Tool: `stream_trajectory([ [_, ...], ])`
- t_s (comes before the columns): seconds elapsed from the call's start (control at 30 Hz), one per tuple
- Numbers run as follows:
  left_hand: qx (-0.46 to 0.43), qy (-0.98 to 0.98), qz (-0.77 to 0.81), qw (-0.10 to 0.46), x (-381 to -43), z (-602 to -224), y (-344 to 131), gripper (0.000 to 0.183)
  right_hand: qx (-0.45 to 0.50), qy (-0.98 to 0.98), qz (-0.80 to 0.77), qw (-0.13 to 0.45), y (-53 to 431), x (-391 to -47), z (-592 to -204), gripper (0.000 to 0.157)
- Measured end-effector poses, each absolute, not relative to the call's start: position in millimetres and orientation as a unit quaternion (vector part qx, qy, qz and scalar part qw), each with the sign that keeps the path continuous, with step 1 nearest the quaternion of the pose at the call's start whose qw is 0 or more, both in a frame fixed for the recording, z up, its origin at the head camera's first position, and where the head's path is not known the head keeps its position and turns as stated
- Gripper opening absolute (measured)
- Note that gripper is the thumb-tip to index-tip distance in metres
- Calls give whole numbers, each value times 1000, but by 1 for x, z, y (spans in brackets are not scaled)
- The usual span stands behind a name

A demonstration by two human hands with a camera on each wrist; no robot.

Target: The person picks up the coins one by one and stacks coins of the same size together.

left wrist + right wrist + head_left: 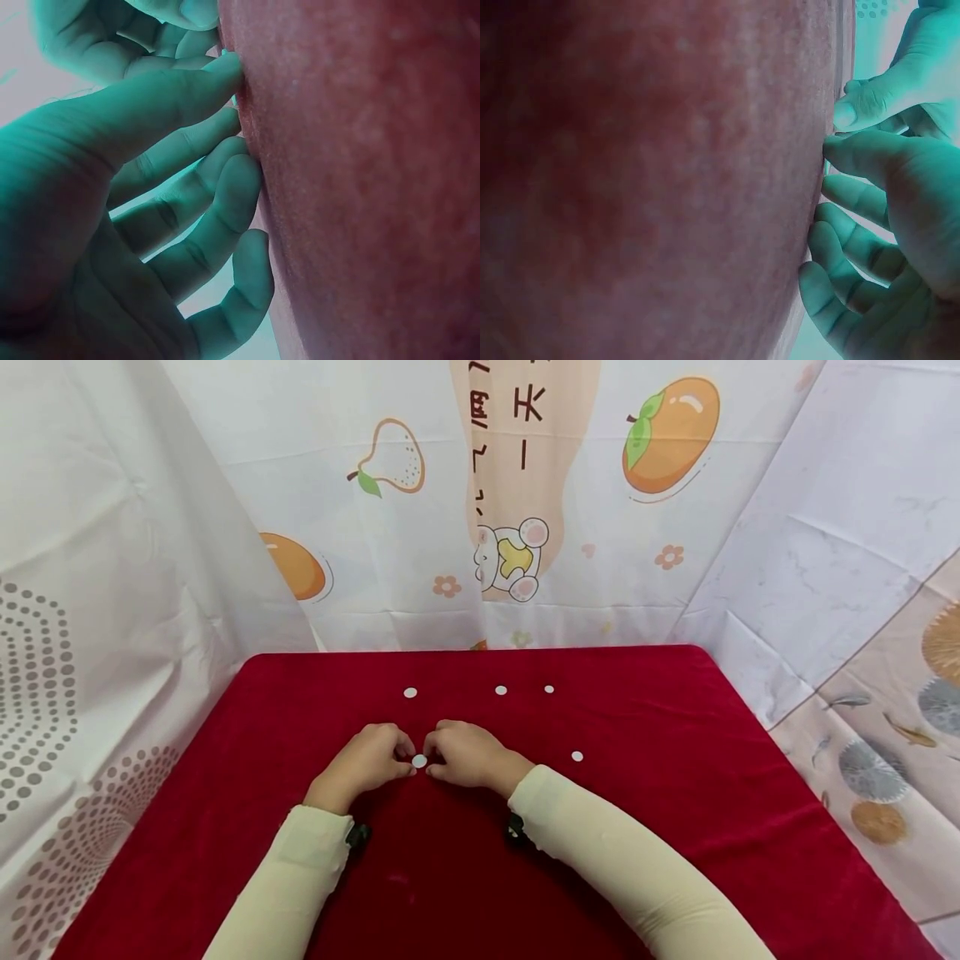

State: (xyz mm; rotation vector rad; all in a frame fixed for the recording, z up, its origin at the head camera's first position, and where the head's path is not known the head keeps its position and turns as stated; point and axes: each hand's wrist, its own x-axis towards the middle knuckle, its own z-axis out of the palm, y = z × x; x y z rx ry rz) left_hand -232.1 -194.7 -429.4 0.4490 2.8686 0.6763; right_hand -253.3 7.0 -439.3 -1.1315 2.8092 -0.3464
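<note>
A small white disc (419,761) lies on the red cloth between the two hands. At its left edge, my left hand (371,758) has its thumb and index fingertips on either side of the rim. My right hand (467,755) meets the opposite edge the same way, its fingers curved round it. In the left wrist view, the left hand (142,180) rests its fingertips on the cloth, and only a sliver of disc shows. The right wrist view shows the right hand (885,217) with its fingertips likewise down on the cloth.
Three more white discs (410,692) (501,690) (549,689) lie in a row toward the back of the red-covered table (675,777). Another disc (577,757) is right of the right hand. Printed curtains (360,568) hang behind and at both sides.
</note>
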Motion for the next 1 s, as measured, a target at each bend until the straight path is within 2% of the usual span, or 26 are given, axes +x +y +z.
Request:
stream_trajectory([
  [0.33,145,959,230,84,-231,-429,-192,5,-350,925,-141,45,3,-252,-437,17],
  [1.0,163,950,250,89,-234,-434,-193,5,-342,925,-151,62,2,-257,-441,16],
])
